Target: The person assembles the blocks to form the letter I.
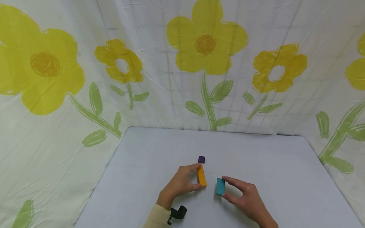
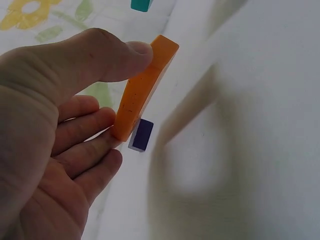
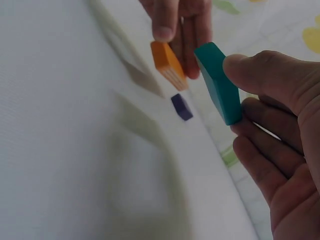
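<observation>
My left hand (image 1: 181,181) pinches an orange block (image 1: 201,176) by its two ends, thumb at the near end and fingers at the far end. In the left wrist view the orange block (image 2: 142,90) is long and narrow, and its shadow falls on the table apart from it. To the right, my right hand (image 1: 247,197) holds a teal block (image 1: 220,186) the same way, between thumb and fingertips. The right wrist view shows the teal block (image 3: 218,82) raised over the surface. A small dark purple block (image 1: 201,159) sits on the table just beyond the orange one.
The white table (image 1: 148,152) reaches back to a hanging cloth (image 1: 154,104) printed with yellow flowers, which also runs along both sides. A black curved device (image 1: 179,212) is strapped at the left wrist, beside a cream sleeve (image 1: 157,217).
</observation>
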Demonstrator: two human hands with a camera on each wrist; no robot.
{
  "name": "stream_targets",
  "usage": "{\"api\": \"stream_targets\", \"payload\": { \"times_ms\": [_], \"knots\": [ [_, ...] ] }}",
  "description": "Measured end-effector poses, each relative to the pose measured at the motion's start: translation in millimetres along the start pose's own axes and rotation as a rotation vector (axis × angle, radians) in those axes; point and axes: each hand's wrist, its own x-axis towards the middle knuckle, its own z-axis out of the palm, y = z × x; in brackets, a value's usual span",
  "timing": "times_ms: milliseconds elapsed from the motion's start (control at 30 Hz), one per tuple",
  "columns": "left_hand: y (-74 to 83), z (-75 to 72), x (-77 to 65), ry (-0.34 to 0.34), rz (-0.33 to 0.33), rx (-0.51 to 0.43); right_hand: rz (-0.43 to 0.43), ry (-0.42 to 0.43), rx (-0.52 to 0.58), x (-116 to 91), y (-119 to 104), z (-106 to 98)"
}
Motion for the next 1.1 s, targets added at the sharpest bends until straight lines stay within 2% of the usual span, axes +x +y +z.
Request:
{"api": "stream_targets", "payload": {
  "times_ms": [333,567,800,1100],
  "knots": [
    [-1.4,5.2,4.6,-0.044,-0.004,0.069,-0.024,-0.072,0.068,-9,-3,20],
    [-3.0,5.7,8.1,-0.06,0.024,0.109,-0.014,-0.182,0.117,-11,-7,31],
    [-5.6,4.0,11.7,-0.103,0.034,0.107,0.005,-0.269,0.119,-15,-5,39],
    [-8.9,3.6,15.2,-0.147,0.0,0.099,-0.039,-0.286,0.09,-17,-4,53]
  ]
}}
